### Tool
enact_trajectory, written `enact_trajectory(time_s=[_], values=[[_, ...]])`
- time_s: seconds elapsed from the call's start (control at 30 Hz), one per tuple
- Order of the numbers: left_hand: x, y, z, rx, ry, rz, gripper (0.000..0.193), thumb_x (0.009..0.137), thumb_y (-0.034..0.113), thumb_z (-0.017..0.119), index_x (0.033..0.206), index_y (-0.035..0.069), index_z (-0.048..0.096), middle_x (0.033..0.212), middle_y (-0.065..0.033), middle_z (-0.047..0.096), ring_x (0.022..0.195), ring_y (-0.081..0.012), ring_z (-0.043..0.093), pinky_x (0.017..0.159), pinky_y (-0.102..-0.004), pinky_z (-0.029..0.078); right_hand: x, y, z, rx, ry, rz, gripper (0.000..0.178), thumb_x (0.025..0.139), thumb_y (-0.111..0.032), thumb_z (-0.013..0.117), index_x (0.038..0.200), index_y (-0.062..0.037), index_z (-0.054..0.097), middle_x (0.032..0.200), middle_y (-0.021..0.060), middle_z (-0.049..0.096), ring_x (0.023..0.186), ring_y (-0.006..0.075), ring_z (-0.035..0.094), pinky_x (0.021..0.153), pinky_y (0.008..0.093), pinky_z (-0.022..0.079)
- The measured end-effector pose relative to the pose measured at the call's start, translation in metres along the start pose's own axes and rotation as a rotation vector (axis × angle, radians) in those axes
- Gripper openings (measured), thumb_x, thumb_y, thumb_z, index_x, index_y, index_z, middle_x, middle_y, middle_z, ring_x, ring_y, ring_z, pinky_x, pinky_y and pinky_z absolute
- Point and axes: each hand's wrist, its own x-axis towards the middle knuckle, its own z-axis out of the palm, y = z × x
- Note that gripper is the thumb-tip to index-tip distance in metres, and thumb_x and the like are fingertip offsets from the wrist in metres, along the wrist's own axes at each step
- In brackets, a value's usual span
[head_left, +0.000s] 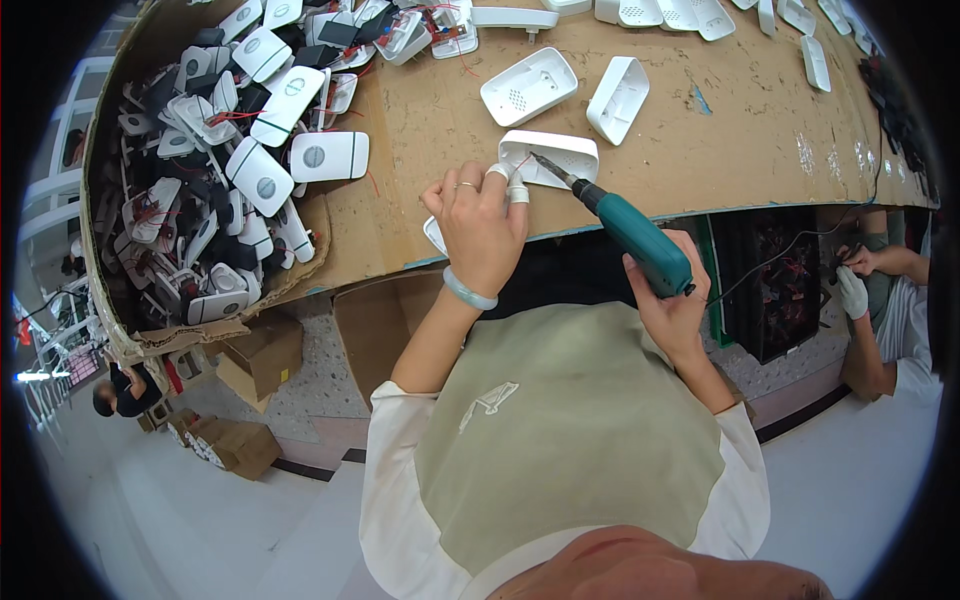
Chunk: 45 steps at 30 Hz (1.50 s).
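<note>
My right hand (672,305) is wrapped round a teal corded electric screwdriver (645,240). Its thin bit points up and left into an open white plastic housing (575,158) near the table's front edge. At the left end of that housing my left hand (478,225) has its fingers closed on it, with white covers over some fingertips. A thin reddish wire shows beside those fingertips; what they pinch inside is hidden. Under the left wrist another white part (434,235) shows only partly. Two more open white housings, one (530,87) and another (618,100), lie just beyond.
A large cardboard box (320,225) at left is heaped with white device parts (262,175) and wires. More white shells (680,14) line the table's (740,150) far side. A black cord (790,245) runs right. At the right edge a co-worker's gloved hand (853,292) shows.
</note>
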Motion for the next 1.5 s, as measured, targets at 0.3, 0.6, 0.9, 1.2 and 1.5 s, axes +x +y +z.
enact_trajectory(time_s=[0.3,0.6,0.9,1.2,1.5], values=[[0.0012,0.0019,-0.0022,0.042,-0.013,0.001,0.014,0.081,0.012,0.073,0.093,0.005,0.07,0.092,-0.0077,0.063,0.089,-0.0261,0.058,0.086,-0.0397,0.034,0.0003,0.004,0.0006,0.01,-0.009,0.029,0.018,0.084,0.002,0.075,0.099,0.0019,0.064,0.094,0.0141,0.063,0.083,0.0266,0.061,0.076,0.0322,0.05],[0.0011,0.0017,-0.0026,0.043,-0.017,0.013,0.013,0.081,0.011,0.073,0.092,0.004,0.07,0.093,-0.0079,0.063,0.09,-0.0264,0.057,0.087,-0.0403,0.035,0.0015,0.0011,0.0014,0.033,0.005,0.037,0.018,0.084,0.002,0.075,0.098,0.0017,0.064,0.094,0.0138,0.063,0.083,0.0269,0.061,0.077,0.0327,0.05],[0.002,0.0031,-0.0031,0.041,-0.02,0.008,0.013,0.08,0.011,0.073,0.091,0.004,0.069,0.093,-0.0082,0.063,0.09,-0.0268,0.057,0.087,-0.0407,0.035,0.0027,0.0009,-0.0011,0.002,-0.013,0.021,0.017,0.084,0.002,0.074,0.096,0.0013,0.063,0.093,0.0135,0.062,0.082,0.0266,0.06,0.075,0.0327,0.049],[0.0023,0.0042,-0.002,0.024,-0.039,-0.006,0.016,0.074,0.008,0.074,0.088,0.003,0.066,0.094,-0.0101,0.06,0.092,-0.0278,0.055,0.09,-0.0436,0.033,0.004,0.0015,-0.0007,-0.002,-0.01,0.017,0.018,0.084,0.001,0.075,0.097,0.0011,0.063,0.094,0.0137,0.062,0.083,0.0269,0.061,0.076,0.0327,0.05],[0.0041,0.005,-0.0032,0.058,-0.029,0.016,0.013,0.081,0.011,0.072,0.091,0.004,0.068,0.09,-0.0076,0.061,0.088,-0.0266,0.056,0.086,-0.0413,0.034,0.0052,0.0012,-0.0042,-0.033,-0.037,-0.012,0.018,0.083,0.002,0.075,0.095,0.0009,0.062,0.09,0.0134,0.061,0.079,0.0273,0.06,0.073,0.0328,0.049]])
